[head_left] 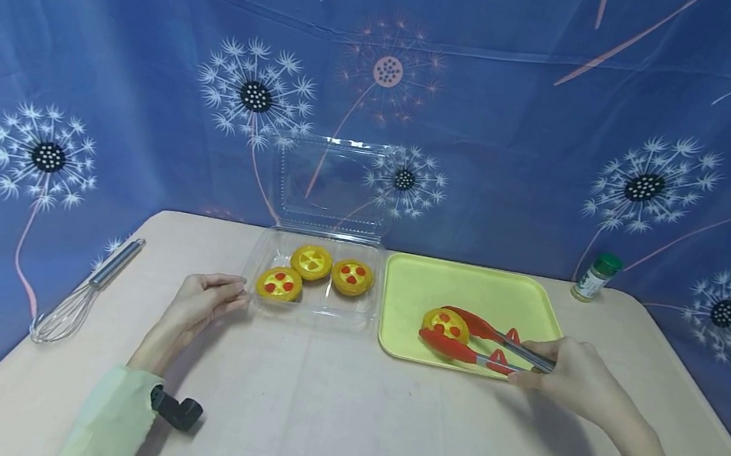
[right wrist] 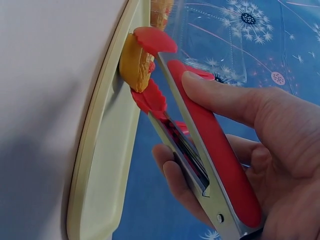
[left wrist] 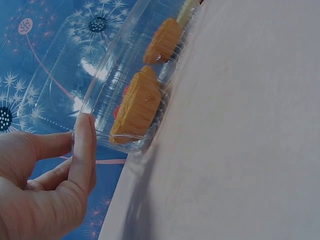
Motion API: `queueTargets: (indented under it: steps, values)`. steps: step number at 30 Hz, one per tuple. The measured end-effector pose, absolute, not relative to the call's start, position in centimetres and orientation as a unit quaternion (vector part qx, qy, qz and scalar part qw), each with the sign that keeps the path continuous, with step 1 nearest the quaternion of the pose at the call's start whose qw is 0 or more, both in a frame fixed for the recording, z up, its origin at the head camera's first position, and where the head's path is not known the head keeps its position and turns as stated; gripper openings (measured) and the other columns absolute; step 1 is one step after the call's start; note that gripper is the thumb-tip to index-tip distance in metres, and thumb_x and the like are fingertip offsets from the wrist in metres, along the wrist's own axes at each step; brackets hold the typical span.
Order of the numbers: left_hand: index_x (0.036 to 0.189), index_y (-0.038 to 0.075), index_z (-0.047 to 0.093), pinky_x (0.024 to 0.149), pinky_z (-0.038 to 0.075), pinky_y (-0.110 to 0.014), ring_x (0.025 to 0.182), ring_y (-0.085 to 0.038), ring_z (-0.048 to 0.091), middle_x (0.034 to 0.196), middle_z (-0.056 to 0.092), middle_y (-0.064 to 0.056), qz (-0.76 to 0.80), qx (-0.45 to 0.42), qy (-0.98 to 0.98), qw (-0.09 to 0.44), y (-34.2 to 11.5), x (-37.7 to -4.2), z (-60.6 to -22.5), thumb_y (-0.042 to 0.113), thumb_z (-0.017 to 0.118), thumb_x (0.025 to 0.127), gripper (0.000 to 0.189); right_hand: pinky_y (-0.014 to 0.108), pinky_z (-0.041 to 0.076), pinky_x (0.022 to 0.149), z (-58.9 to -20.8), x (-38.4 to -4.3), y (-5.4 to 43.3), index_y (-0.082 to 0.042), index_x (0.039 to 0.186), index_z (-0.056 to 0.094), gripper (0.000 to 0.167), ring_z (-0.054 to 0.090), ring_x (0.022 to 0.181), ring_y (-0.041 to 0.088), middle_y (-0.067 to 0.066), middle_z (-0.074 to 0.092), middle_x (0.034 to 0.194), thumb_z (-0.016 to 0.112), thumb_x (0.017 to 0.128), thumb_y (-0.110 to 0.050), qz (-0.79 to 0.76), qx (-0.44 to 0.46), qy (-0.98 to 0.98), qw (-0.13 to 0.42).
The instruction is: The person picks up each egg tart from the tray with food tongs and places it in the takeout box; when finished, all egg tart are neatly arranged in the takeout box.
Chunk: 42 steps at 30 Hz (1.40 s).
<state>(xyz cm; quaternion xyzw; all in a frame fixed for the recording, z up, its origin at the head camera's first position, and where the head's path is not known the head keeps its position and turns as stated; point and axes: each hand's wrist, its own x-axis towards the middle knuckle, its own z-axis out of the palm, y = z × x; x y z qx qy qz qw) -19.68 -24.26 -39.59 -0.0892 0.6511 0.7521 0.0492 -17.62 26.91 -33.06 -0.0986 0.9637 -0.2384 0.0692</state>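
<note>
Holding red-tipped tongs (right wrist: 205, 132) around a yellow tart (head_left: 442, 321).

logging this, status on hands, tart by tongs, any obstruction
Left hand pinches edge of clear container. Right hand holds tongs flanking tart at yellow tray; lifted or resting unclear. Nothing visibly in the way.

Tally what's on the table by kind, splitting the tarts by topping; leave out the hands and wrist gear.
Red-dotted tarts: 3
Tart without red dots: 1
Clear container: 1
Yellow tray: 1
Tongs: 1
Whisk: 1
Green-capped jar: 1
Total: 9
</note>
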Motion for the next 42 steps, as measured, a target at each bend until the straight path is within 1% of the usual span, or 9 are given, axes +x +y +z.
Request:
queueTargets:
  steps: [6, 9, 16, 27, 32, 36, 38, 40, 42]
  values:
    - [0.135, -0.022, 0.036, 0.085, 0.059, -0.019, 0.08, -0.005, 0.068, 0.09, 0.064, -0.005, 0.752, -0.094, 0.65, 0.047, -24.3, -19.6, -39.4, -0.002, 0.049, 0.099, 0.043, 0.018, 0.023, 0.037, -32.9, -17.7, 27.1, 0.01, 0.123, 0.062, 0.066, 0.025, 0.045, 0.007, -0.002, 0.059, 0.065, 0.081, 0.077, -0.034, -0.236, -0.11, 0.964, 0.058]
    - [0.136, -0.022, 0.035, 0.085, 0.059, -0.018, 0.081, -0.005, 0.068, 0.09, 0.064, -0.004, 0.752, -0.088, 0.652, 0.048, -24.3, -19.6, -39.3, -0.001, 0.05, 0.099, 0.045, 0.019, 0.024, 0.038, -32.6, -17.8, 27.2, 0.009, 0.124, 0.062, 0.067, 0.028, 0.046, 0.007, -0.004, 0.056, 0.064, 0.081, 0.078, -0.035, -0.229, -0.112, 0.966, 0.051]
    - [0.135, -0.024, 0.034, 0.087, 0.058, -0.017, 0.081, -0.005, 0.067, 0.094, 0.062, -0.006, 0.756, -0.08, 0.648, 0.041, -24.2, -19.7, -39.1, -0.002, 0.05, 0.099, 0.045, 0.021, 0.021, 0.038, -31.6, -18.1, 26.7, 0.005, 0.123, 0.065, 0.067, 0.023, 0.047, 0.008, -0.008, 0.025, 0.054, 0.083, 0.076, -0.038, -0.228, -0.11, 0.967, 0.022]
    - [0.137, -0.022, 0.034, 0.089, 0.057, -0.018, 0.086, -0.005, 0.066, 0.108, 0.058, -0.015, 0.748, -0.079, 0.657, 0.045, -24.0, -19.7, -39.1, 0.0, 0.051, 0.1, 0.047, 0.022, 0.016, 0.037, -30.4, -18.5, 24.6, 0.002, 0.126, 0.064, 0.068, 0.018, 0.046, 0.008, -0.008, 0.02, 0.054, 0.081, 0.078, -0.042, -0.264, -0.118, 0.957, 0.017]
    - [0.137, -0.023, 0.034, 0.087, 0.058, -0.018, 0.083, -0.005, 0.066, 0.101, 0.06, -0.011, 0.748, -0.077, 0.657, 0.043, -24.0, -19.7, -39.3, -0.001, 0.05, 0.1, 0.046, 0.024, 0.017, 0.038, -30.3, -19.0, 23.3, 0.0, 0.126, 0.065, 0.067, 0.019, 0.05, 0.009, -0.007, 0.02, 0.057, 0.082, 0.077, -0.042, -0.282, -0.127, 0.951, 0.02]
    - [0.136, -0.023, 0.035, 0.086, 0.058, -0.017, 0.082, -0.004, 0.066, 0.096, 0.062, -0.008, 0.748, -0.081, 0.658, 0.042, -24.1, -19.6, -39.4, -0.001, 0.051, 0.099, 0.046, 0.025, 0.021, 0.039, -30.0, -19.4, 21.7, -0.002, 0.124, 0.067, 0.065, 0.023, 0.052, 0.01, -0.007, 0.029, 0.057, 0.083, 0.076, -0.042, -0.296, -0.14, 0.945, 0.026]
    - [0.136, -0.023, 0.035, 0.086, 0.059, -0.017, 0.081, -0.005, 0.066, 0.095, 0.063, -0.008, 0.749, -0.083, 0.657, 0.042, -24.1, -19.6, -39.5, -0.001, 0.051, 0.099, 0.046, 0.026, 0.024, 0.041, -29.8, -19.6, 20.8, -0.003, 0.124, 0.067, 0.063, 0.027, 0.052, 0.011, -0.007, 0.044, 0.058, 0.083, 0.075, -0.041, -0.298, -0.148, 0.942, 0.029]
    - [0.135, -0.023, 0.035, 0.085, 0.059, -0.017, 0.081, -0.005, 0.067, 0.093, 0.063, -0.007, 0.75, -0.085, 0.654, 0.04, -24.1, -19.5, -39.5, -0.001, 0.05, 0.1, 0.045, 0.026, 0.027, 0.043, -29.6, -19.9, 19.9, -0.003, 0.125, 0.067, 0.063, 0.032, 0.054, 0.013, 0.0, 0.063, 0.071, 0.083, 0.076, -0.04, -0.301, -0.156, 0.94, 0.037]
    - [0.135, -0.023, 0.035, 0.085, 0.059, -0.017, 0.08, -0.005, 0.067, 0.093, 0.064, -0.007, 0.752, -0.087, 0.652, 0.04, -24.1, -19.5, -39.4, -0.001, 0.05, 0.099, 0.045, 0.026, 0.027, 0.044, -29.6, -20.2, 18.9, -0.002, 0.125, 0.066, 0.064, 0.033, 0.055, 0.014, 0.008, 0.073, 0.09, 0.083, 0.076, -0.039, -0.308, -0.165, 0.936, 0.043]
